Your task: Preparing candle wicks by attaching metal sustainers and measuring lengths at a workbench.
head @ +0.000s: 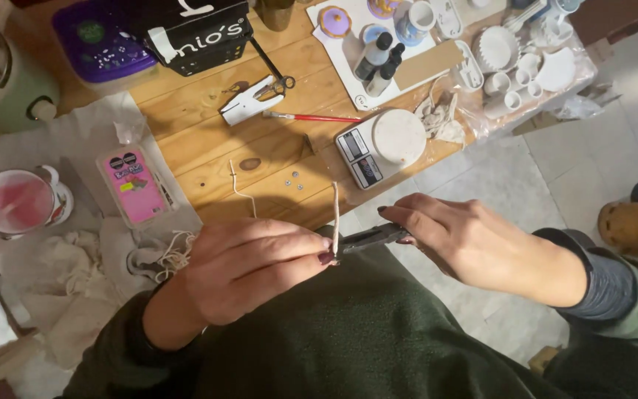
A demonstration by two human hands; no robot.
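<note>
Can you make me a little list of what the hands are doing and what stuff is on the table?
left hand: pinches a pale wick string that stands upright
right hand: holds dark pliers, tips at the string's lower end
table: wooden
kitchen scale: white, near the table's edge
paintbrush: red handle, lying flat beside the scale
pink packet: lies on a grey cloth
cup: pink inside, at the left
small metal bits: loose on the wood
</note>
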